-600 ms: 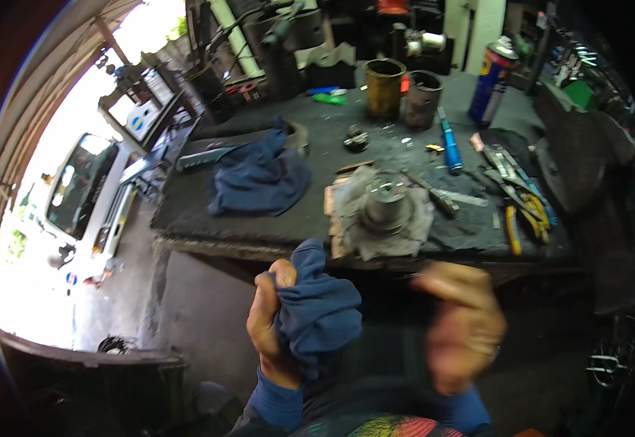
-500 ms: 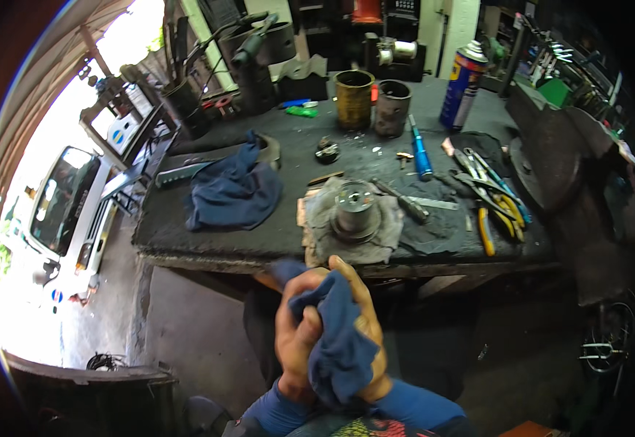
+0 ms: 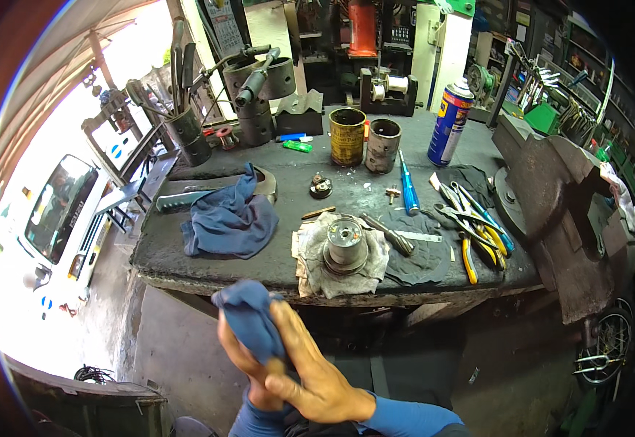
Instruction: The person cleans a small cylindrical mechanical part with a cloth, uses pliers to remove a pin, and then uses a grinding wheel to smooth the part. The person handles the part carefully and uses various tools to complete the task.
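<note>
Both my hands meet below the counter [image 3: 208, 266] edge, pressed together around a blue rag [image 3: 248, 320]. My left hand [image 3: 241, 357] cups it from beneath; my right hand [image 3: 317, 379] folds over it, fingers closed. On the counter above lie a second blue cloth [image 3: 230, 222] and a metal hub [image 3: 345, 244] on a grey rag.

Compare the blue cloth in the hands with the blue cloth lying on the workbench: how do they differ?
The blue cloth in the hands is bunched up and pressed between the left hand and the right hand, below the bench edge. The blue cloth on the workbench lies loose and spread out, touched by no hand, and shows more area. Both are the same dark blue and crumpled.
</note>
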Tool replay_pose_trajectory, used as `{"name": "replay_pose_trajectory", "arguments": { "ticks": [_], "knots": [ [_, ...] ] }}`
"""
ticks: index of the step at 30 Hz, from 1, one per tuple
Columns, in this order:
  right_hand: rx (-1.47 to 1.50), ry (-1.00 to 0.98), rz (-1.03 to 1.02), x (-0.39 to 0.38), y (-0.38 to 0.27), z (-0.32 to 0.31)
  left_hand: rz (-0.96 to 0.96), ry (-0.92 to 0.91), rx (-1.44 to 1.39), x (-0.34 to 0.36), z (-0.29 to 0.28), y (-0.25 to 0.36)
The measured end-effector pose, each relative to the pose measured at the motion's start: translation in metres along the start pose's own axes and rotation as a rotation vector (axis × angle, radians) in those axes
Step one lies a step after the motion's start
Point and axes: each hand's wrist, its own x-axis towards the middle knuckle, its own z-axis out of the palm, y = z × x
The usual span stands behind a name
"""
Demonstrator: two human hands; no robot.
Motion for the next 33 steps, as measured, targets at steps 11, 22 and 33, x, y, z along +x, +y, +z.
{"name": "replay_pose_trajectory", "arguments": {
  "ticks": [11, 22, 33],
  "knots": [
    [-0.917, 0.531, 0.111, 0.019, 0.016, -0.171, -0.081, -0.413, 0.826, 0.168, 0.011, -0.038],
    [-1.411, 0.182, 0.183, 0.046, 0.036, -0.204, -0.183, -0.576, 0.322, 0.079, 0.054, 0.005],
    [-1.545, 0.351, 0.269, 0.024, 0.026, -0.221, -0.114, -0.719, 0.396, 0.061, 0.100, -0.031]
  ]
}}
